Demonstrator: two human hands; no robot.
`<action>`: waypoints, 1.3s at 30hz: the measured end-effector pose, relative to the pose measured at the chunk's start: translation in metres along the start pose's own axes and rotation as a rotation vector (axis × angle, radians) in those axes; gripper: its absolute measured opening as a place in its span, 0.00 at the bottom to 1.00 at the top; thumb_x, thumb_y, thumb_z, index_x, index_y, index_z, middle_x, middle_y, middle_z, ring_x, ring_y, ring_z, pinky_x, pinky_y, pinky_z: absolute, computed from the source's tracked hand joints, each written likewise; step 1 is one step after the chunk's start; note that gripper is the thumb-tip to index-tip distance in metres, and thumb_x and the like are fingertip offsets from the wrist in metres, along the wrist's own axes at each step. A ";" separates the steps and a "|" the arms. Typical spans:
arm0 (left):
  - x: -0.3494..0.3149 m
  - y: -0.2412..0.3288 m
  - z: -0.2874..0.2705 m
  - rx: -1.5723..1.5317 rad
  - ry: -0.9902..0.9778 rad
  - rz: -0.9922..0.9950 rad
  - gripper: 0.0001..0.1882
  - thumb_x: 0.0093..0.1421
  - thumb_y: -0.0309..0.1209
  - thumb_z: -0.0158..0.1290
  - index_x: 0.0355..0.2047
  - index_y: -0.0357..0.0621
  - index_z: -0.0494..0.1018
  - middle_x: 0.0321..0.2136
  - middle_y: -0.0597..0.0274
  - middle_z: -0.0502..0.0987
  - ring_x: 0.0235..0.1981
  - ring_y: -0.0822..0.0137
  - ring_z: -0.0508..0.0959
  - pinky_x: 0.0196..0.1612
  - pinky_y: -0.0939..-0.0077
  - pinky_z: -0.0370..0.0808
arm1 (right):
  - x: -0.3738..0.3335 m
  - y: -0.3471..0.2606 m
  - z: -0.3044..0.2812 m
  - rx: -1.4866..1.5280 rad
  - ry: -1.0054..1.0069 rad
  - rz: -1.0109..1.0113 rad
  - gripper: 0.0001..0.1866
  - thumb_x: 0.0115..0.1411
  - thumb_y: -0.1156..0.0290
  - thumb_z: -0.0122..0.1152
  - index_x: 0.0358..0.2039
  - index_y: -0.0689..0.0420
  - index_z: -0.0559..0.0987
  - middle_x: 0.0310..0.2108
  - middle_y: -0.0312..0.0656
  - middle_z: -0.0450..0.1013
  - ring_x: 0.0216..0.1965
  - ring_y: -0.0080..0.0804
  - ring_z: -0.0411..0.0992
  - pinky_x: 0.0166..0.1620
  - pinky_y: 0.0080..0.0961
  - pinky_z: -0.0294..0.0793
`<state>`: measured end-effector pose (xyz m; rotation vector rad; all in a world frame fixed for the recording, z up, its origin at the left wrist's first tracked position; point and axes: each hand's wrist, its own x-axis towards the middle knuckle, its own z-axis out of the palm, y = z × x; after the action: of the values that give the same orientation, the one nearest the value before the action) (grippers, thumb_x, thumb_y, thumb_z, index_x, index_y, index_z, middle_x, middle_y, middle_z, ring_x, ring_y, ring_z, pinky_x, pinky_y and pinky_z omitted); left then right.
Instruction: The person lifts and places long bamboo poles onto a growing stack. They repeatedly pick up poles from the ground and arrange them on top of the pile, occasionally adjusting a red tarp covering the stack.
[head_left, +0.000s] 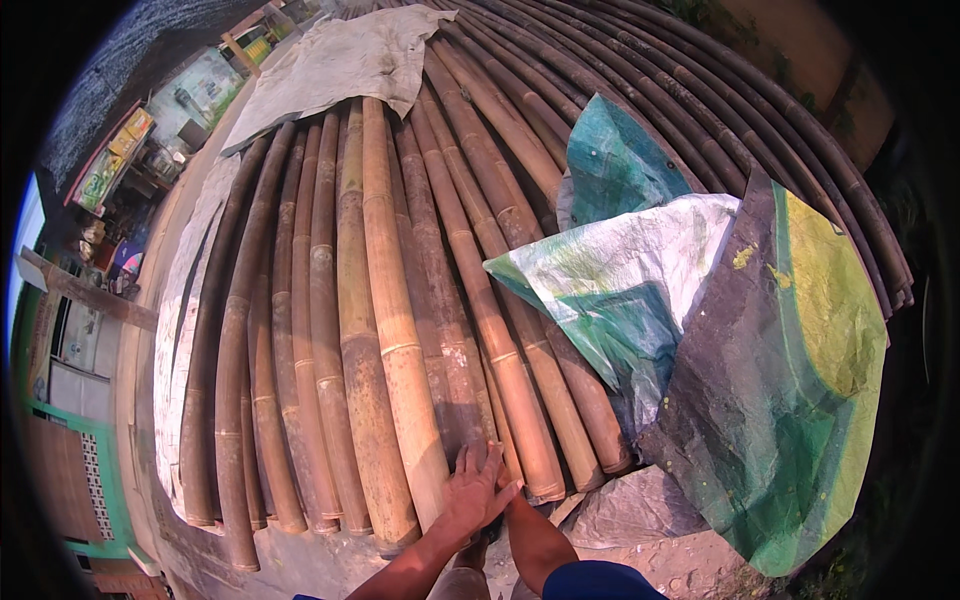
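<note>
Long brown bamboo poles (400, 340) lie side by side, their cut ends toward me. My left hand (470, 492) rests at the near end of a darker pole (462, 400), just right of a pale, thick pole (425, 455). Its fingers are stretched out over the bamboo and its thumb points right. My right hand (503, 497) crosses close against the left one, at the same pole ends. The left hand covers most of it, so its fingers are mostly hidden.
A crumpled green, white and yellow tarp (760, 390) covers poles on the right. A pale sheet (345, 60) lies across the far end. Grey-pink sacking (635, 508) sits below the pole ends at right. Buildings (75, 460) and a stall (115, 160) stand left.
</note>
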<state>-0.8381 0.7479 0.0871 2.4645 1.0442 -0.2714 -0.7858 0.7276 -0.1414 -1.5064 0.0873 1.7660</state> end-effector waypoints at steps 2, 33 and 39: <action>0.008 -0.002 0.019 -0.314 0.007 -0.056 0.46 0.63 0.56 0.54 0.72 0.43 0.53 0.67 0.31 0.55 0.68 0.31 0.57 0.67 0.48 0.62 | 0.004 -0.001 0.000 0.010 0.003 0.002 0.59 0.61 0.23 0.40 0.68 0.72 0.58 0.67 0.60 0.60 0.67 0.50 0.60 0.67 0.41 0.58; 0.105 0.008 0.108 -1.221 0.308 -1.073 0.46 0.62 0.64 0.47 0.63 0.31 0.67 0.62 0.37 0.70 0.63 0.43 0.69 0.67 0.58 0.62 | 0.000 -0.023 -0.009 0.252 0.033 0.014 0.57 0.62 0.25 0.41 0.65 0.73 0.64 0.62 0.61 0.66 0.61 0.50 0.68 0.61 0.42 0.69; 0.084 -0.036 0.097 -1.678 0.150 -0.831 0.58 0.55 0.74 0.51 0.67 0.32 0.62 0.65 0.41 0.65 0.66 0.50 0.65 0.70 0.58 0.56 | -0.095 -0.050 -0.040 0.222 0.166 -0.001 0.56 0.63 0.25 0.41 0.64 0.73 0.66 0.61 0.61 0.67 0.60 0.51 0.70 0.59 0.42 0.71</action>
<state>-0.8062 0.7767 -0.0385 0.5249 1.3888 0.4253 -0.7263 0.6921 -0.0505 -1.4850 0.3547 1.5711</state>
